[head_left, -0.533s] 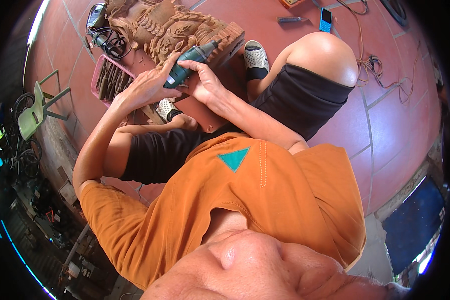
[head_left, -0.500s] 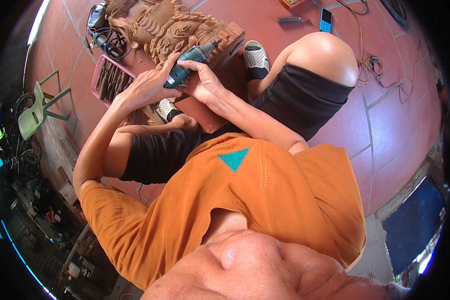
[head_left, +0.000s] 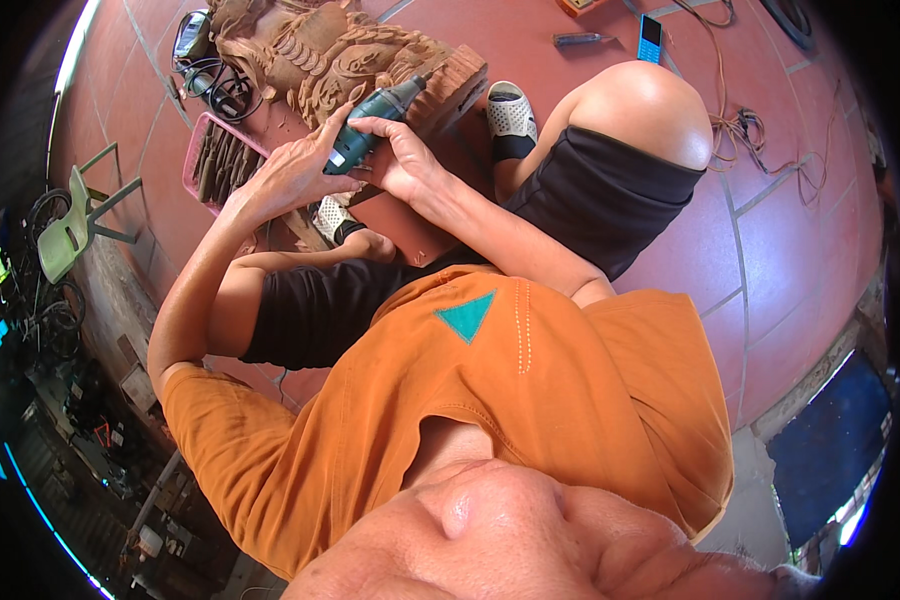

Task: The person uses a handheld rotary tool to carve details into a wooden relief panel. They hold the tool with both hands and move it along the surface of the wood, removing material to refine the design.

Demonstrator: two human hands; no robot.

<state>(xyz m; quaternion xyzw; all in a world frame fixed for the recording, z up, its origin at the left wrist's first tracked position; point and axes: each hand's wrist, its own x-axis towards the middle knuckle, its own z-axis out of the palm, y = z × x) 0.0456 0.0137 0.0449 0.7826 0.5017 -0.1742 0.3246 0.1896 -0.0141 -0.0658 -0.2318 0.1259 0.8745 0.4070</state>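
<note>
Green tube-shaped power tool (head_left: pixel 374 107), held near brown carved wood (head_left: pixel 315 65), is prob. stiff & heavyish, best gripped mid-body, L hand (head_left: pixel 298 166) fingers spread round its back, R hand (head_left: pixel 407 166) fingers pinching its middle.

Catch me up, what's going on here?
The person holds a green power tool between both hands: the left hand at its rear end, the right hand alongside its body. The nose points up and right and overlaps the carved wooden piece in view; whether it touches the wood can't be told from this angle. To the left stands a pink basket of slim brown pieces, and a phone lies on the floor to the right.
</note>
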